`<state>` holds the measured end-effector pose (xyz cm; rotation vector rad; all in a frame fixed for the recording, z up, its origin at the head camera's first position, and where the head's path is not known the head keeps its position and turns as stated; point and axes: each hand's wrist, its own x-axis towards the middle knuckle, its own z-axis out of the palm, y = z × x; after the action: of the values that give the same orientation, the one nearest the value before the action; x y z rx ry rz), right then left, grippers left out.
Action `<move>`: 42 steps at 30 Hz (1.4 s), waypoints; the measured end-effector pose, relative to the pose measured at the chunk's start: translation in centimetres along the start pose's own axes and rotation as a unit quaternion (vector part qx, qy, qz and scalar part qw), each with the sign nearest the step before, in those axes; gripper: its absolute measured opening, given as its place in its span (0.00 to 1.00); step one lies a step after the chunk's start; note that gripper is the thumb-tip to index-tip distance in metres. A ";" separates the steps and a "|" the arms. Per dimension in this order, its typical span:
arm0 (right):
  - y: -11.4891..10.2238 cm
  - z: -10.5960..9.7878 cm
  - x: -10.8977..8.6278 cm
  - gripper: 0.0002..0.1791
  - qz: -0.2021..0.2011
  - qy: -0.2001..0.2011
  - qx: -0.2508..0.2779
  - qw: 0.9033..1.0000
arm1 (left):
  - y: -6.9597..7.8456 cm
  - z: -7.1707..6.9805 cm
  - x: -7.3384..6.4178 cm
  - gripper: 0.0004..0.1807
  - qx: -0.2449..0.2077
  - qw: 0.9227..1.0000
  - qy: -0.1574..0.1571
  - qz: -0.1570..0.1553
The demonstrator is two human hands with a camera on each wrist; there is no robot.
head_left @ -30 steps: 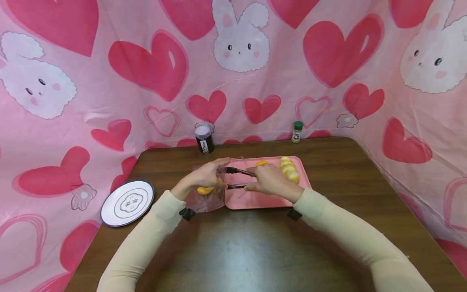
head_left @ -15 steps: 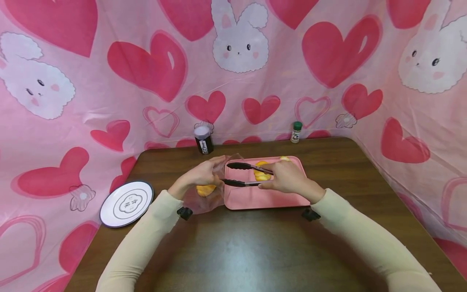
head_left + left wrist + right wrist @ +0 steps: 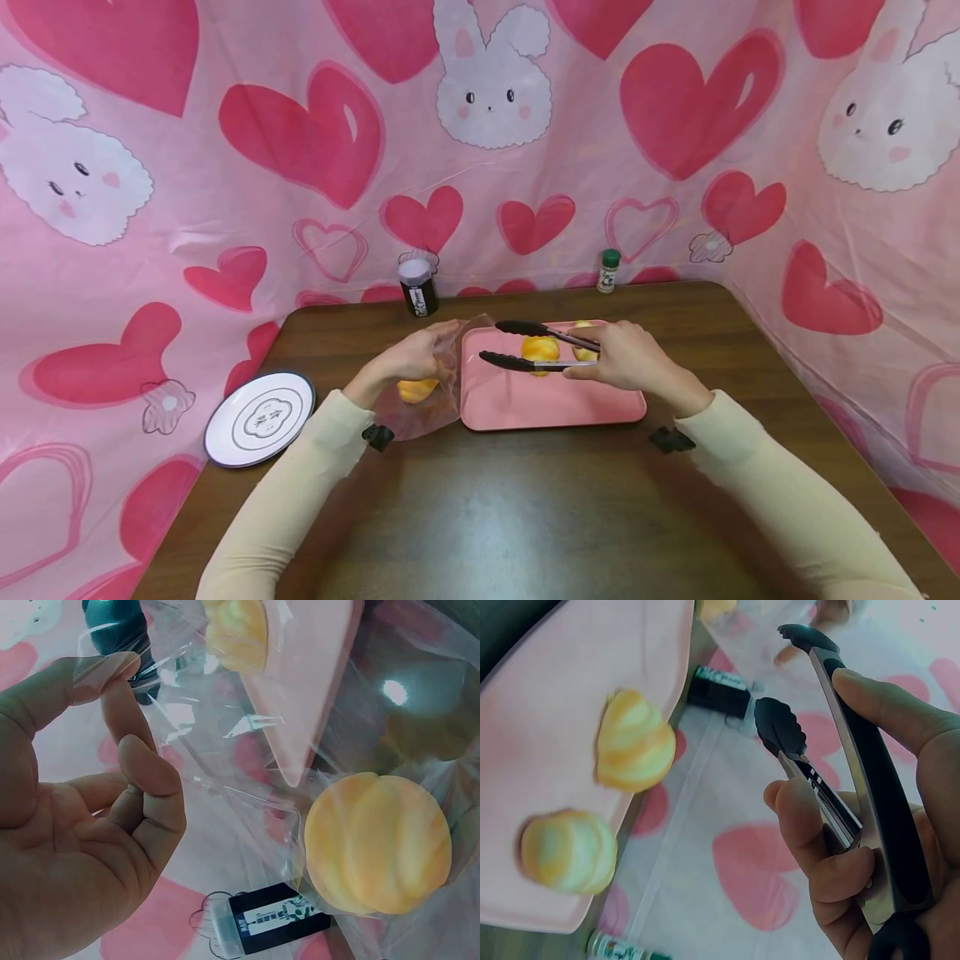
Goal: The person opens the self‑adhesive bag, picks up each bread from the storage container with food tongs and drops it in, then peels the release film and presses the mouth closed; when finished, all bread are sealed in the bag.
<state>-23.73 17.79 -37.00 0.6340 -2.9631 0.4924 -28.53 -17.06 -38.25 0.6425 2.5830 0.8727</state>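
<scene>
The left hand (image 3: 412, 357) pinched the film of a clear bag (image 3: 418, 425) between thumb and fingertip, its other fingers loosely bent, as the left wrist view showed. Inside the bag, a ridged yellow bread roll (image 3: 379, 844) lay low, to the left of a pink tray (image 3: 540, 408), and the bag's edge came up to the near end of that tray. The right hand (image 3: 630, 358) was curled round a pair of tongs (image 3: 513, 362), its thumb along one arm and its fingers about the other; the two arms stood apart, and their black scalloped heads pointed toward the bag above the tray. Two more rolls sat on the tray: the middle roll (image 3: 634, 742), seen between the arms of the tongs from the head, and the far roll (image 3: 570, 851), close beside it and partly covered by the right hand in that same view. Behind the bag, near the back edge of the brown table (image 3: 480, 517), stood a dark jar (image 3: 417, 288) with a pale lid, while a small shaker (image 3: 608, 272) with a green cap stood farther right. A white plate (image 3: 258, 417) with a dark rim rested at the table's left side, and a pink cloth (image 3: 525, 183) printed with hearts and rabbits hung behind everything
</scene>
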 end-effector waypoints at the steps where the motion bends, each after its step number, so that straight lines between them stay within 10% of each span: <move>1: 0.3 -0.1 -0.1 0.40 0.005 -0.001 -0.002 1.000 | 0.0 0.0 0.0 0.51 0.007 1.000 0.001 0.005; 22: 5.6 0.2 -1.3 0.48 0.084 -0.021 -0.030 0.996 | -0.1 0.0 0.4 0.51 0.004 0.999 0.000 0.034; 42: 4.3 1.4 -1.1 0.44 0.110 -0.040 -0.046 0.992 | -0.1 -0.2 0.2 0.52 -0.006 1.000 -0.002 0.022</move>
<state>-24.47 21.46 -39.71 0.3261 -3.1268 0.3484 -28.82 -17.11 -38.19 0.6984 2.5674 0.8997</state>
